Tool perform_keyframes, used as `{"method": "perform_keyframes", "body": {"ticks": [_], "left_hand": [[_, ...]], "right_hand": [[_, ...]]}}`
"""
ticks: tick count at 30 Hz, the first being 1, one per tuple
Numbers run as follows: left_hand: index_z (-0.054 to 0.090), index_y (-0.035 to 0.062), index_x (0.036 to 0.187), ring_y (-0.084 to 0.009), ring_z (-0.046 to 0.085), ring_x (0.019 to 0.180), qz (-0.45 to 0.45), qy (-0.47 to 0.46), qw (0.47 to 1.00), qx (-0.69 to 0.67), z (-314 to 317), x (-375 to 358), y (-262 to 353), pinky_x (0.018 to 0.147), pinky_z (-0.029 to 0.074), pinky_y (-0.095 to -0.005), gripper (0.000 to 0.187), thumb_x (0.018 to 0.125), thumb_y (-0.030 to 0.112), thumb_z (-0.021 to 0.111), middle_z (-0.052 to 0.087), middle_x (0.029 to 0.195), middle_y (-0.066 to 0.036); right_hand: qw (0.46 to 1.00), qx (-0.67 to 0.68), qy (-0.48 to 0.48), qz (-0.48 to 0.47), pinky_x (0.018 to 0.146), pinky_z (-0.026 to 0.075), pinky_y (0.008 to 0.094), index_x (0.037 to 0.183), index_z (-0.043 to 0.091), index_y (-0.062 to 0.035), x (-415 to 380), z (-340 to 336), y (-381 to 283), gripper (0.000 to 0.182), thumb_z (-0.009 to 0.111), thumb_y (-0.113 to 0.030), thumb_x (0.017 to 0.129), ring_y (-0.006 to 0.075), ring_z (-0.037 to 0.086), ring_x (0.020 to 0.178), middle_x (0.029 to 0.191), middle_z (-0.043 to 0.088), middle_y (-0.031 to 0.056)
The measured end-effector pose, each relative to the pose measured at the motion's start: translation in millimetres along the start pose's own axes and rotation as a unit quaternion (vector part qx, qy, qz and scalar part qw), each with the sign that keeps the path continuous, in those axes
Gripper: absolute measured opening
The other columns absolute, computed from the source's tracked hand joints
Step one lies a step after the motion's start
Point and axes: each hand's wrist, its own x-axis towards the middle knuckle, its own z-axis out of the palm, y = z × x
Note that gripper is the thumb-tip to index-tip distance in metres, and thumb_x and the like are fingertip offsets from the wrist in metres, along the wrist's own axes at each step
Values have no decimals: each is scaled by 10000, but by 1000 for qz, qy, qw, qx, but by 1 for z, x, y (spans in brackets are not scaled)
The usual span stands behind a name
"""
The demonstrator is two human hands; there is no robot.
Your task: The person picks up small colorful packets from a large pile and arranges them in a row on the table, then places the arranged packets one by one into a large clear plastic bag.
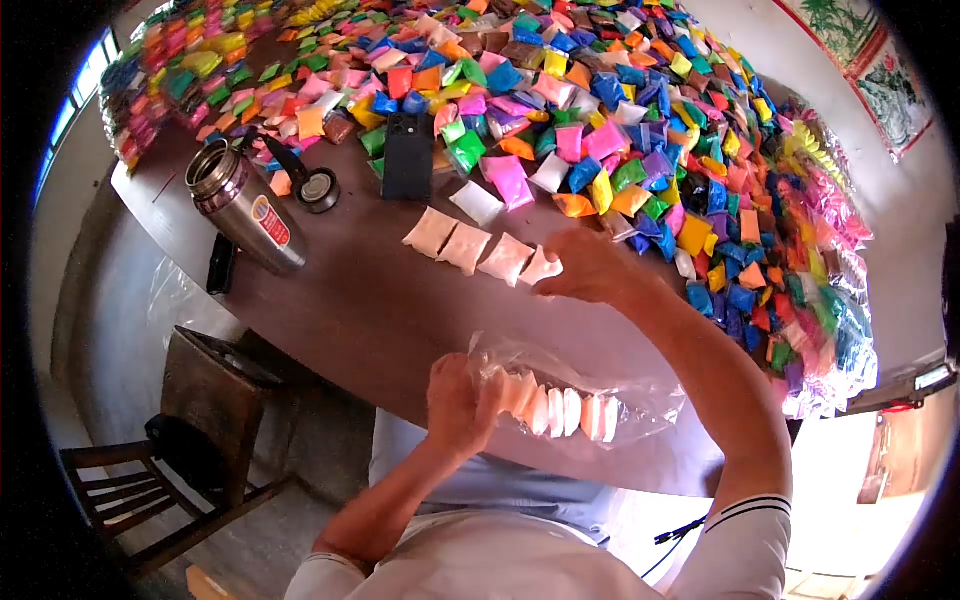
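My left hand is closed on the edge of a clear plastic bag near the table's front edge. Inside the bag, several peach and white packets stand side by side in a row. Farther back, a short row of peach packets lies flat on the table. My right hand is at the right end of that row, its thumb and fingers closed around the last peach packet, which is partly hidden by the fingers.
A large heap of colourful packets covers the back and right of the table. A steel flask, its black lid and a black phone stand or lie at the left. A wooden chair is at lower left.
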Motion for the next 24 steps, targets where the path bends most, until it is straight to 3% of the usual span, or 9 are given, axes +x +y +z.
{"method": "perform_keyframes", "body": {"ticks": [3, 7, 9, 10, 12, 13, 16, 17, 24], "left_hand": [[600, 46, 947, -342, 553, 881, -7, -62, 998, -18, -5, 2, -2, 866, 375, -458, 243, 926, 241, 456, 597, 893, -153], [600, 44, 934, -337, 557, 869, 2, -39, 999, -20, -4, 3, -2, 862, 372, -464, 242, 925, 237, 455, 596, 890, -153], [599, 43, 957, -336, 560, 871, -14, -74, 997, -2, -6, 2, -3, 876, 364, -462, 253, 929, 243, 447, 601, 902, -148], [599, 43, 957, -336, 560, 871, -16, -73, 997, -2, -5, 2, -4, 876, 364, -462, 253, 929, 243, 447, 601, 902, -148], [598, 45, 961, -336, 561, 878, 15, -61, 998, 7, -4, 4, -4, 885, 361, -459, 256, 933, 244, 440, 605, 902, -143], [598, 45, 961, -336, 561, 878, 17, -61, 998, 5, -4, 4, -3, 885, 361, -459, 256, 933, 244, 440, 605, 902, -143], [599, 47, 954, -337, 561, 878, 10, -54, 998, -14, -5, 4, -1, 885, 363, -462, 253, 934, 243, 440, 606, 897, -141], [599, 47, 957, -336, 561, 882, 10, -50, 999, -10, -5, 4, -1, 885, 363, -465, 252, 934, 243, 443, 607, 899, -141], [589, 30, 1002, -353, 563, 896, 4, -78, 997, 19, -6, 0, -3, 904, 357, -458, 285, 942, 258, 431, 610, 913, -157]], "right_hand": [[998, 8, -44, 51, 830, 493, 473, 971, 597, 32, 6, 15, -6, 537, 760, -388, 678, 398, 613, 952, 995, 638, 215], [998, -39, -31, 31, 830, 499, 455, 941, 606, 10, 11, 25, 7, 492, 767, -365, 666, 374, 621, 949, 978, 640, 208], [998, 26, 48, 42, 782, 496, 414, 929, 599, -11, 9, 15, 6, 438, 762, -319, 664, 331, 622, 860, 841, 637, 163], [998, 26, 46, 41, 782, 496, 414, 929, 599, -11, 10, 8, 1, 438, 762, -319, 664, 331, 622, 860, 841, 637, 163], [984, 165, 68, 32, 779, 497, 396, 939, 603, -16, 15, -1, -13, 428, 760, -304, 665, 315, 622, 861, 863, 636, 156], [987, 133, 86, -9, 781, 483, 442, 895, 599, -23, 21, 9, -10, 432, 776, -335, 654, 345, 600, 892, 910, 609, 164], [994, 86, 58, -24, 799, 479, 444, 922, 587, -14, 30, 23, -18, 467, 785, -339, 651, 345, 597, 892, 902, 606, 164], [992, 100, 72, -6, 761, 474, 417, 887, 549, -16, 32, 29, -22, 452, 783, -305, 630, 347, 585, 861, 896, 602, 173], [997, 25, 65, 24, 755, 491, 441, 937, 544, -15, 28, 29, -25, 406, 726, -213, 634, 363, 607, 883, 919, 614, 186]]}}
